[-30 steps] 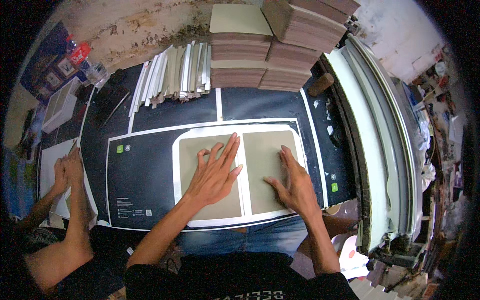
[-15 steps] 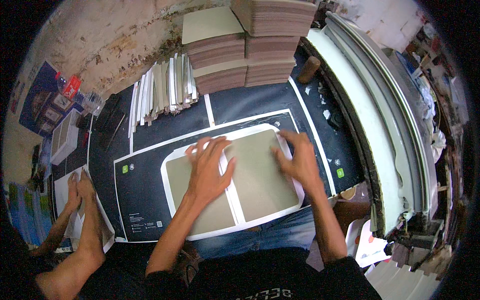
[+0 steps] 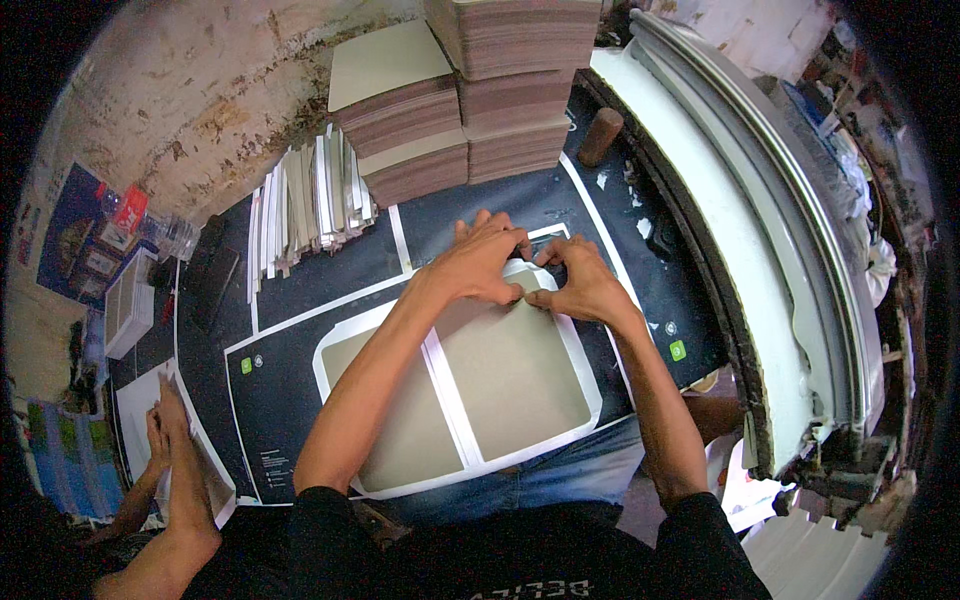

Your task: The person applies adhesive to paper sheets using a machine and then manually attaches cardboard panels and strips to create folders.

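A hard cover of two grey-brown boards point(image 3: 515, 375) on white wrapping lies before me, its near edge at the table's front. Between the boards runs a white strip point(image 3: 447, 390), and white margins with rounded corners frame them. At the far right corner, my left hand point(image 3: 480, 262) is bent over the margin, its thumb resting near the board's edge. Facing it at the same corner, my right hand point(image 3: 585, 285) pinches the white margin between thumb and fingers. The two thumbs nearly meet there; the fingertips partly hide the corner itself.
The cover lies on a dark mat point(image 3: 280, 390) with white lines. Behind are tall stacks of boards point(image 3: 410, 120) and a bundle of white and grey strips point(image 3: 310, 200). A brown cylinder point(image 3: 600, 137) stands near a long machine point(image 3: 700, 210). At left, another person's hands point(image 3: 168, 420) touch white paper.
My left hand has moved from the middle of the cover to its far right corner. My right hand has left the right side and closed on that corner. The view has shifted slightly.
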The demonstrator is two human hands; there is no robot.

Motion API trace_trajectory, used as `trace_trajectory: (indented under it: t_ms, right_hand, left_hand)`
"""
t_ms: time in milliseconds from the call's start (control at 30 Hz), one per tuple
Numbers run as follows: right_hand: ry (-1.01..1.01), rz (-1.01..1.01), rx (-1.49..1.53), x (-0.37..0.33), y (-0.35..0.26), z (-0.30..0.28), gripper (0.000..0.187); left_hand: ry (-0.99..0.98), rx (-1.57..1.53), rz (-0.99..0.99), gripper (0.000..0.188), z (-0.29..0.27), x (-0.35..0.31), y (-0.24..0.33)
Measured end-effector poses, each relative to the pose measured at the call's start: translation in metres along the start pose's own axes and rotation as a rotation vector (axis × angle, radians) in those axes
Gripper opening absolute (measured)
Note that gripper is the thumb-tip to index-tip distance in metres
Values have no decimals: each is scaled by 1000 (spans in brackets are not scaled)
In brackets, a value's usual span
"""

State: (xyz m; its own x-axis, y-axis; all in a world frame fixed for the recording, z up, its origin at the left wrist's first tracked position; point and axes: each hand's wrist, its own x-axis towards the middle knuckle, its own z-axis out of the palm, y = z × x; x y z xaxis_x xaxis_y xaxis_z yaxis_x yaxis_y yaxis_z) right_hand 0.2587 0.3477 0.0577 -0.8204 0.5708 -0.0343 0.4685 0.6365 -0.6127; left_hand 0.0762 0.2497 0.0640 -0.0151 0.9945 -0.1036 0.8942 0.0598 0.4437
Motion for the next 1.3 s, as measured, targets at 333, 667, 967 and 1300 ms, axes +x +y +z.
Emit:
trace_trajectory:
  t_ms: [333, 667, 967, 1300]
  right_hand:
    - [29, -192, 94, 4, 11, -1, 37]
    - [183, -380, -48, 3, 4, 3, 17]
    - [110, -481, -247, -3, -2, 0, 19]
    - [129, -548, -423, -15, -3, -1, 38]
  left_hand:
    - [53, -95, 15, 45, 2, -5, 0]
    - [414, -155, -6, 52, 30, -43, 13]
    - [458, -80, 39, 62, 37, -53, 14]
    - [321, 204, 116, 43, 41, -60, 14]
